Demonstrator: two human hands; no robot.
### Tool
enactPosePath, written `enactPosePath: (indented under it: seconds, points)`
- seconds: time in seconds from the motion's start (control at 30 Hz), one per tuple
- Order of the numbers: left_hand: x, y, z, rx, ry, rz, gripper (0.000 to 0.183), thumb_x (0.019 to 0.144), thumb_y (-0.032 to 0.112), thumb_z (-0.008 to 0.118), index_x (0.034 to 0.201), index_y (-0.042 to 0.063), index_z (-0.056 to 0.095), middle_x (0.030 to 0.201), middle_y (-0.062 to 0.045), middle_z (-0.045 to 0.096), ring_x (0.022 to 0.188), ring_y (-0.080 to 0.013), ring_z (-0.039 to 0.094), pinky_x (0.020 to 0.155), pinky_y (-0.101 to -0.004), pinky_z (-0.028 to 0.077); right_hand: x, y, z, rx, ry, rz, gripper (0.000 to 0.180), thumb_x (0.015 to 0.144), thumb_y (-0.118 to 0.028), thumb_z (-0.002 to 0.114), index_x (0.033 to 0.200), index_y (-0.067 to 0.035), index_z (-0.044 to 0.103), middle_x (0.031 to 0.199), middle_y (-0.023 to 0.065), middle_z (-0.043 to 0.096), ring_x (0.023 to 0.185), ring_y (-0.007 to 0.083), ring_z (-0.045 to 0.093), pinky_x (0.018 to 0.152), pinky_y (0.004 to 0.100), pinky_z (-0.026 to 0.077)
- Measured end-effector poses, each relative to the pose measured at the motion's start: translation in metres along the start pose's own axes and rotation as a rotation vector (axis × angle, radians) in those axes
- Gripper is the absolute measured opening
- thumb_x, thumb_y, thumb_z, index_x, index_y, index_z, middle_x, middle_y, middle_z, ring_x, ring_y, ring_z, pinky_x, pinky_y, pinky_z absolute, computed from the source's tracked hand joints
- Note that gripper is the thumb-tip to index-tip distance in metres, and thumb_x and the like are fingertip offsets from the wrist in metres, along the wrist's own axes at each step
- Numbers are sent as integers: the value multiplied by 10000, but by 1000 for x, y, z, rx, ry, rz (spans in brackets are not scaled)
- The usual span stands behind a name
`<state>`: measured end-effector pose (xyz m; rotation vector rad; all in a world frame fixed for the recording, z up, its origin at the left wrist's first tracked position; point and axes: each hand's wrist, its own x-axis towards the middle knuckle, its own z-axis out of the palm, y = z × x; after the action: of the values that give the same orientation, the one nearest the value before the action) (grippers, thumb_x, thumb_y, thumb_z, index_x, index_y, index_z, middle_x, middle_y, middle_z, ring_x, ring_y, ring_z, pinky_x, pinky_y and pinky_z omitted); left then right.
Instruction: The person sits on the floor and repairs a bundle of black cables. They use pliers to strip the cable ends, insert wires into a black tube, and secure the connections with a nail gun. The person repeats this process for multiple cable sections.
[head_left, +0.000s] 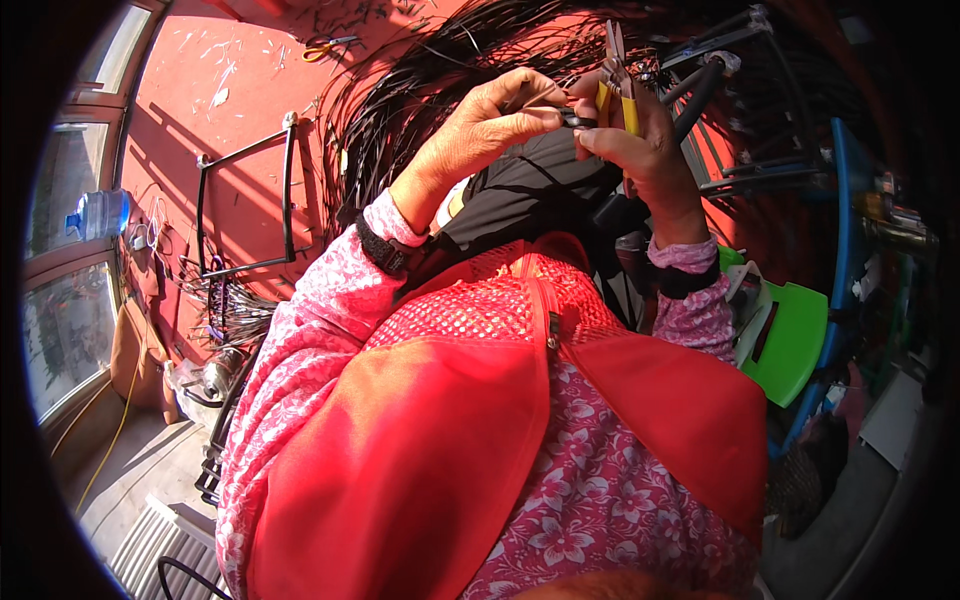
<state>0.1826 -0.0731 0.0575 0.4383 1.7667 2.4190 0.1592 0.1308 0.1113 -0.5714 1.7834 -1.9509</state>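
My left hand (499, 112) pinches a dark flat strip (576, 120) between thumb and fingers, and the strip runs across to my other hand. My right hand (637, 139) grips the strip's other part with its thumb and fingertips. Resting in that same hand are snips with yellow handles (630, 112), their metal jaws pointing up and parted. Both hands are close together above my dark trousers. Behind them a large heap of long black strips (450, 56) spreads over the red floor. The far ends of the held strip are hard to tell from the heap.
Yellow-handled scissors (319, 51) and scraps lie on the red floor (225, 97). A black metal frame (289, 187) stands at left, near a water bottle (105, 215). More dark frames (739, 75) are at upper right. A green plastic seat (787, 341) and a blue edge (844, 225) are at right.
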Motion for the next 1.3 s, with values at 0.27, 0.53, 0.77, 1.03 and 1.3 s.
enactPosePath:
  seconds: [0.27,0.53,0.77,1.03,1.3]
  points:
    - [9,-3,4,191,-217,-199,340,972,273,632,1238,61,641,851,63,597,699,-22,449,597,-195,370,-12,-5,-6,-19,82,-27,379,789,-6,628,1165,-43,592,949,3,539,801,74,552,699,223,502]
    - [13,-8,21,114,-80,-49,238,988,294,588,903,74,619,720,96,444,647,-24,358,568,-198,292,-32,-14,-10,-6,305,-53,428,836,-109,657,1240,-4,565,986,37,601,867,121,611,804,269,516]
    - [14,-23,16,-32,44,-38,96,986,111,570,1008,48,639,883,63,605,727,-7,445,644,-174,388,-72,-12,0,438,41,330,478,931,-302,634,1280,13,546,998,92,654,924,206,672,853,350,533]
    - [11,-36,17,130,50,-20,85,975,47,566,1041,20,614,933,41,637,786,-12,505,660,-170,426,-72,12,1,706,-41,351,614,940,-427,583,1328,44,513,1084,148,657,971,286,669,921,436,526]
    - [9,-37,27,188,72,99,64,970,79,586,983,19,605,842,56,544,743,-35,432,665,-181,393,-72,19,3,783,-76,377,623,934,-427,595,1332,44,506,1114,153,651,993,295,663,929,452,522]
